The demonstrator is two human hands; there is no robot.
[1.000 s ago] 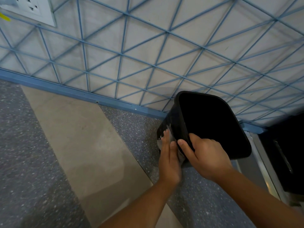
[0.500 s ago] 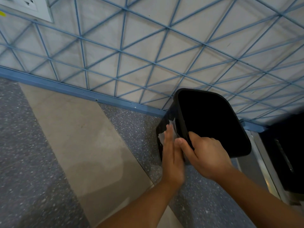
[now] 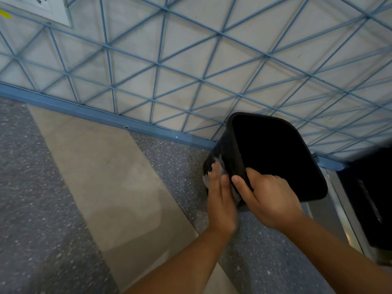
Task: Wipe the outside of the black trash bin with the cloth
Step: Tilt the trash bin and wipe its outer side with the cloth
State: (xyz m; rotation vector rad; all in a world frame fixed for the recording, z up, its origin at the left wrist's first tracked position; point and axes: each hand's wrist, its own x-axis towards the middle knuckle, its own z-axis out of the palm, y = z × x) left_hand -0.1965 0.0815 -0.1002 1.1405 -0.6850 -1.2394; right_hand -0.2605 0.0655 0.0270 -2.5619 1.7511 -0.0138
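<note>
The black trash bin (image 3: 273, 153) stands on the floor by the wall, tilted toward me so that its dark inside shows. My right hand (image 3: 267, 198) grips the near rim, thumb on the outside and fingers inside. My left hand (image 3: 220, 198) lies flat with straight fingers against the bin's left outer wall and presses a pale cloth (image 3: 220, 166) onto it. Most of the cloth is hidden under the palm; only its edges show.
A wall with a blue triangular grid (image 3: 191, 71) rises just behind the bin, with a blue skirting strip (image 3: 106, 118) at its foot. A dark cabinet (image 3: 371, 198) stands to the right. Speckled grey and beige floor (image 3: 95, 177) spreads to the left.
My left hand with the cloth slid up the bin's left wall and back down a little. My right hand kept its hold on the rim.
</note>
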